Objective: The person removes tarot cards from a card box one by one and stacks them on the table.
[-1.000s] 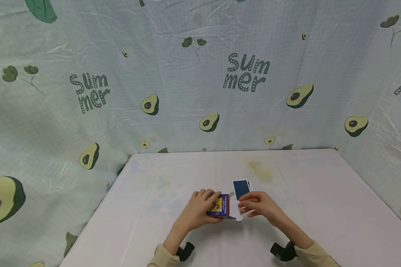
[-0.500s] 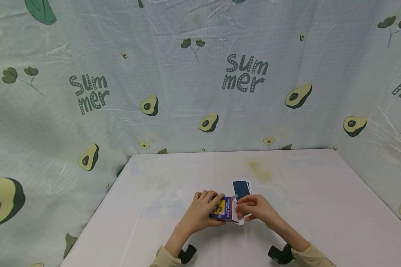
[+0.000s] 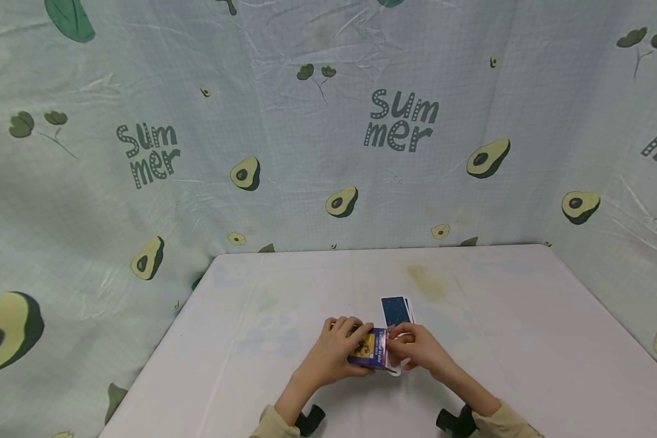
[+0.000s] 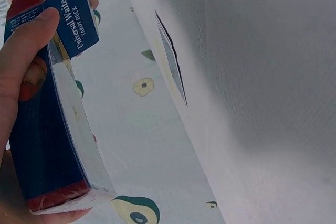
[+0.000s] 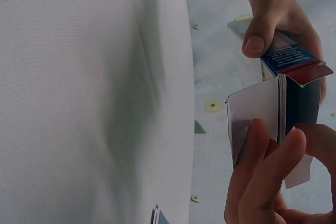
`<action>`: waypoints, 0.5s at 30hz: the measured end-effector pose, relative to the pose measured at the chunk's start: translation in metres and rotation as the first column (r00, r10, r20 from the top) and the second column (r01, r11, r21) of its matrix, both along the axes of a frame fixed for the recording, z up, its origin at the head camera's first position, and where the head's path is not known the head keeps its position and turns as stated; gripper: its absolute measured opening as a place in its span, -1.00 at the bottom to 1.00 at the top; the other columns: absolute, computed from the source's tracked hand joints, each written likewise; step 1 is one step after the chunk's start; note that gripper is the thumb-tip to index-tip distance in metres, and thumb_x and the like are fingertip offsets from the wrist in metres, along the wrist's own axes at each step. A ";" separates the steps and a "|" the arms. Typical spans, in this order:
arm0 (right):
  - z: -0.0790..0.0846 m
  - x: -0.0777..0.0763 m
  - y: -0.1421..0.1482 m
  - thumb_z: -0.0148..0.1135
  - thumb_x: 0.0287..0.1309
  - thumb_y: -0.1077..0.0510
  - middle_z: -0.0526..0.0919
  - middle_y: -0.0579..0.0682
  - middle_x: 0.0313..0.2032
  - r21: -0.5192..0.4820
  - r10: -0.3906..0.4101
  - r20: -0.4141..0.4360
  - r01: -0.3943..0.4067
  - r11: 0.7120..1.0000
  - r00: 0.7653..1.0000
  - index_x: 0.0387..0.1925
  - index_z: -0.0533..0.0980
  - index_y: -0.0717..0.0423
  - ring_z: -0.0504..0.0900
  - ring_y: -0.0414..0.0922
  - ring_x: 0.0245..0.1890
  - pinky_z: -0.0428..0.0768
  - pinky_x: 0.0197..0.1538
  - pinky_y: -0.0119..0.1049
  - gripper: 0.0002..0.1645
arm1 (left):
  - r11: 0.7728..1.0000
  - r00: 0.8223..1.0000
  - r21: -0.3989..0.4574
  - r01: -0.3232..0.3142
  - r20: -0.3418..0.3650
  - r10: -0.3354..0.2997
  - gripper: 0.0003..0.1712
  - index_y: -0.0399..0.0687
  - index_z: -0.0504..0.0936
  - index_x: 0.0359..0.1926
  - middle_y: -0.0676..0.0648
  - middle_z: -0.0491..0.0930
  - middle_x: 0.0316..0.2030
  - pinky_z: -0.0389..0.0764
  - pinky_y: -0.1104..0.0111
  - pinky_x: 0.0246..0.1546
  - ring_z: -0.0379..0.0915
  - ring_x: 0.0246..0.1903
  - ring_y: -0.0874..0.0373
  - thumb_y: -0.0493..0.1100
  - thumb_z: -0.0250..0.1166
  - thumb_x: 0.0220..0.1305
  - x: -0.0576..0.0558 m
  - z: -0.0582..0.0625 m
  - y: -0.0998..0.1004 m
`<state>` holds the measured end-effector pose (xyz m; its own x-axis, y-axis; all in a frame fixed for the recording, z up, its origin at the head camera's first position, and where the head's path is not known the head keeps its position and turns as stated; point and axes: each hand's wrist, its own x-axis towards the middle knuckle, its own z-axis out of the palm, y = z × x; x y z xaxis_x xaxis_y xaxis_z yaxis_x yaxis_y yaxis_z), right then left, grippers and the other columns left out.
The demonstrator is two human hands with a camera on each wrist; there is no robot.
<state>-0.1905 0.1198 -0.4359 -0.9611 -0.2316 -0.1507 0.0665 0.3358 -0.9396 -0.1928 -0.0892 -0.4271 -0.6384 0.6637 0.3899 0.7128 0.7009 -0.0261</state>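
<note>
This looks like a curtained-off recording corner; what kind of building holds it cannot be told. A wrinkled, printed curtain (image 3: 290, 134) fills the view from nine o'clock through twelve to three, bending round both sides. It carries halved avocados (image 3: 342, 202) and "summer" lettering (image 3: 402, 118), the latter at ten and one o'clock. At six o'clock its foot meets a broad white surface (image 3: 285, 298) with a woven-looking cover and a yellowish stain (image 3: 424, 280). Black wrist-worn units (image 3: 310, 420) at five and six o'clock suit a filming setup.
</note>
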 end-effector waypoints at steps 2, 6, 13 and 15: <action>-0.001 0.000 0.000 0.22 0.02 0.01 0.60 -0.05 -0.52 0.007 0.001 -0.006 -0.001 1.000 1.000 -0.24 0.42 0.28 0.53 -0.23 -0.60 0.50 -0.59 -0.37 -0.58 | 1.000 1.000 -0.001 -0.002 0.002 0.002 -0.12 0.14 0.35 0.14 0.09 0.41 -0.10 0.27 0.28 -0.06 0.32 -0.10 0.23 0.36 0.32 -0.24 0.000 0.000 0.000; -0.002 0.000 -0.001 0.20 0.04 0.08 0.57 -0.07 -0.55 0.003 0.014 -0.007 -0.014 1.000 1.000 -0.25 0.41 0.28 0.54 -0.22 -0.59 0.49 -0.60 -0.37 -0.66 | 1.000 1.000 0.000 -0.005 0.004 0.005 -0.12 0.14 0.35 0.14 0.09 0.41 -0.11 0.27 0.29 -0.06 0.32 -0.10 0.23 0.36 0.33 -0.25 0.001 0.000 0.001; -0.001 0.001 0.000 0.17 0.07 0.13 0.63 0.03 -0.47 0.014 0.021 0.001 -0.021 1.000 1.000 -0.21 0.40 0.31 0.56 -0.21 -0.58 0.50 -0.59 -0.36 -0.67 | 1.000 1.000 0.002 -0.002 0.010 0.002 -0.13 0.14 0.36 0.13 0.09 0.42 -0.11 0.28 0.28 -0.06 0.32 -0.11 0.23 0.35 0.33 -0.25 0.001 0.002 0.001; -0.001 0.000 0.000 0.18 0.06 0.12 0.64 0.09 -0.42 0.027 0.013 0.009 -0.013 1.000 1.000 -0.19 0.40 0.31 0.55 -0.21 -0.57 0.51 -0.59 -0.35 -0.64 | 1.000 1.000 0.000 -0.005 0.013 0.005 -0.13 0.14 0.36 0.13 0.09 0.42 -0.11 0.28 0.28 -0.06 0.32 -0.10 0.23 0.35 0.33 -0.25 0.001 0.003 0.001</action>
